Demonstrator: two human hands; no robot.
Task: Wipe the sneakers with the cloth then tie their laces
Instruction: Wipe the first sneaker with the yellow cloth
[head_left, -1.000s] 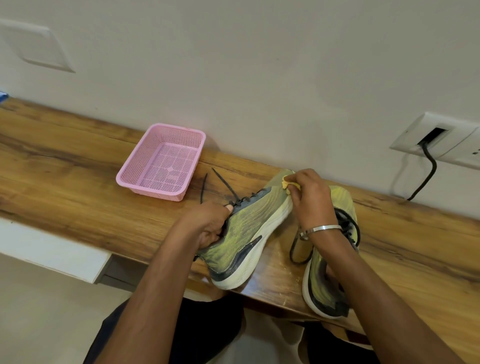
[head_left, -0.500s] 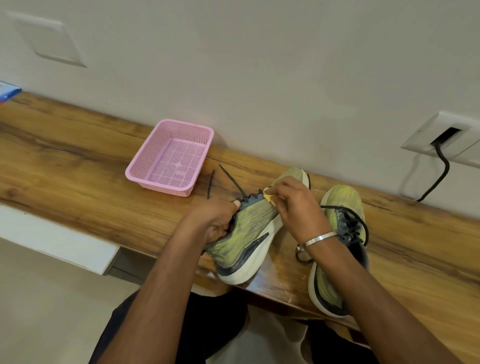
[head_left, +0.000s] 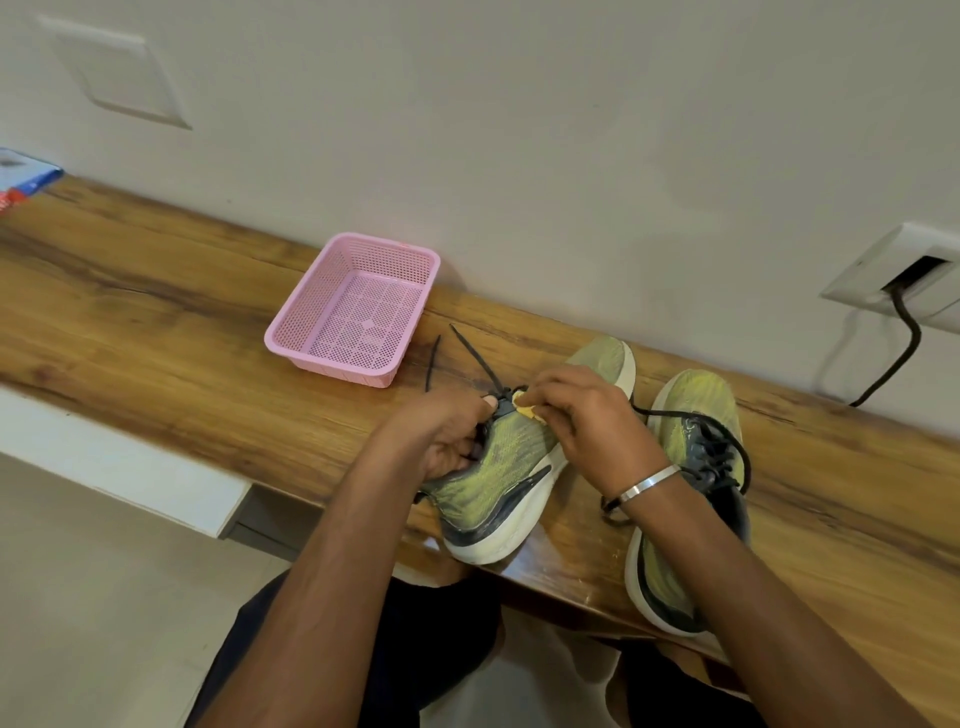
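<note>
The left hand (head_left: 447, 436) is curled around the collar of the yellow-green knit sneaker with the white sole (head_left: 498, 483), thumb up by the dark laces, and most of its fingers are buried behind the upper, so that grip shows only as a wrap around the shoe's opening. The right hand (head_left: 587, 415) pinches a small yellow cloth (head_left: 525, 408) against the tongue area; just a crumpled corner of the cloth peeks out past the fingertips, and how much is bunched inside the palm cannot be told. This sneaker lies tipped on its side, toe towards the wall, heel hanging over the near edge of the long wooden desk (head_left: 156, 364). Its two loose black lace ends (head_left: 470, 353) trail out across the wood towards the pink perforated plastic basket (head_left: 358, 312), stopping just short of it. The second yellow-green sneaker (head_left: 696, 415) sits upright to the right, its heel and midsection covered by the right forearm, its lace looping loose, possibly untied. A silver bangle (head_left: 647, 486) rings the right wrist. On the wall, a white socket plate (head_left: 904, 270) is cut off at the right border, a black cable (head_left: 898, 353) dropping to the desk. A blue packet (head_left: 26, 176) is clipped at the left margin. Open wood stretches left of the basket and right of the shoes.
</note>
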